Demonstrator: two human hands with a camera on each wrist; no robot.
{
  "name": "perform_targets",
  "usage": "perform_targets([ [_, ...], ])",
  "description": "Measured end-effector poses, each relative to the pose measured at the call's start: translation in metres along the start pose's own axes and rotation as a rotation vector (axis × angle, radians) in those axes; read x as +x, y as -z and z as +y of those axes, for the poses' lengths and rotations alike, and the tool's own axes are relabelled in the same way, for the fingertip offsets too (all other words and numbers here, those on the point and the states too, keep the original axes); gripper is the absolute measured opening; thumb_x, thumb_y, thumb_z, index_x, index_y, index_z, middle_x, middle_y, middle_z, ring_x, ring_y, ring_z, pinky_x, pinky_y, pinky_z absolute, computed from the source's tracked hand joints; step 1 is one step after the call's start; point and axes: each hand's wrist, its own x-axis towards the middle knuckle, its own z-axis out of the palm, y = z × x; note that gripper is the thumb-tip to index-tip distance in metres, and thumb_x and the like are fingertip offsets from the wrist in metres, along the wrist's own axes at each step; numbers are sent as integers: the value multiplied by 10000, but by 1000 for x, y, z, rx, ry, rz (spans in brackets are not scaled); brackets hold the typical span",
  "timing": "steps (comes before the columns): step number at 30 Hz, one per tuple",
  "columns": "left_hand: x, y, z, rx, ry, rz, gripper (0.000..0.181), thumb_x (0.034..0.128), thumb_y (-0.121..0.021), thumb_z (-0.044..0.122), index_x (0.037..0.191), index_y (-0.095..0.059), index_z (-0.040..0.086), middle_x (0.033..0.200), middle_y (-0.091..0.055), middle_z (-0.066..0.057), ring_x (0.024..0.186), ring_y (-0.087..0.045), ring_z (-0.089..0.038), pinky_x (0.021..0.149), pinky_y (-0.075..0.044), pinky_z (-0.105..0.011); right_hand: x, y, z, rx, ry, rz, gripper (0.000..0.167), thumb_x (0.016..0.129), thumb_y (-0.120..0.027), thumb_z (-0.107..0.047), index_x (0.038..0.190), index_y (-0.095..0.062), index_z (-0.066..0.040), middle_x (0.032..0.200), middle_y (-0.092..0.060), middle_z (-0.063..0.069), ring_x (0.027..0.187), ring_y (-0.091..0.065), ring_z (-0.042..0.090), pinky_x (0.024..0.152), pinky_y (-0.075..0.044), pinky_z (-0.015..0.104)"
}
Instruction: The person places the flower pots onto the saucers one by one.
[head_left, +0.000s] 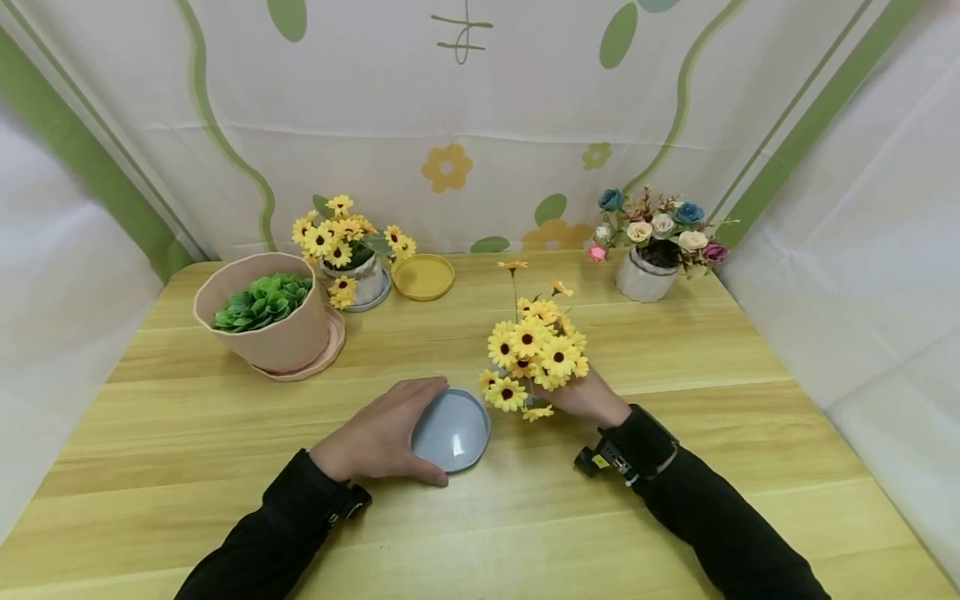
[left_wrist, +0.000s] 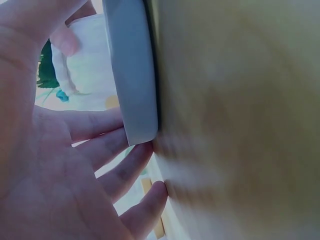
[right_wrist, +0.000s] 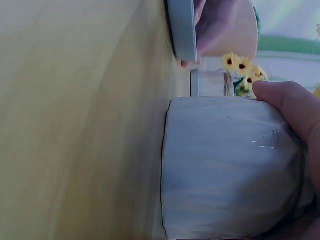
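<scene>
Landmark: the blue saucer (head_left: 450, 429) is facing hollow side up, its disc lying level.
Left hand (head_left: 382, 429): is gripping the blue saucer's rim between thumb and fingers.
Right hand (head_left: 587, 398): is gripping the white flowerpot (right_wrist: 227, 165).
Flowerpot position: is sitting right of the blue saucer, apart from it.
Flowerpot axis: is running vertically, yellow flowers (head_left: 528, 340) pointing upward.

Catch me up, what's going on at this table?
A person's left hand grips a blue-grey saucer by its edge, while the right hand holds a white pot of yellow flowers beside it. The pot isn't on that saucer yet. Farther back are a pink pot on a pink saucer, another yellow-flowered pot on its saucer, a yellow saucer and a mixed-flower pot.
</scene>
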Motion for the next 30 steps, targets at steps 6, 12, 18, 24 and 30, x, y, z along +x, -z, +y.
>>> perform_targets([
  [6,1,-1,1,8,8,6,1205,735,-950,523,1634,-341,2,1677,-386,-182,1528,-396,-377,1194,-438,-578,6,-9,-8,139,-11,22,516,975,-721,-81,1438,-545,65,1417,-603,247,1390,-536,461,1189,-438,610],
  [12,2,-2,2,17,5,9,1205,732,-952,524,1633,-344,2,1674,-389,-185,1518,-408,-373,1186,-447,-567,7,-13,-15,139,43,27,504,964,-735,-67,1421,-566,60,1408,-617,241,1374,-557,453,1173,-462,597],
  [18,3,-3,2,9,8,5,1213,723,-958,522,1633,-344,6,1673,-391,-184,1519,-406,-373,1188,-445,-567,5,-12,-18,112,62,39,503,956,-747,-65,1411,-571,59,1405,-613,245,1362,-562,459,1163,-467,604],
  [24,3,-5,2,1,10,-4,1210,725,-959,516,1634,-344,7,1675,-387,-184,1514,-410,-371,1183,-448,-567,6,-11,-19,187,4,29,518,965,-741,-76,1439,-561,31,1416,-616,213,1379,-558,428,1179,-456,601],
  [30,3,-5,3,-3,14,-9,1207,731,-957,504,1635,-336,-1,1681,-379,-187,1529,-392,-375,1205,-427,-573,6,-5,-26,244,-42,3,488,965,-740,-69,1418,-582,18,1382,-641,188,1356,-580,403,1163,-481,578],
])
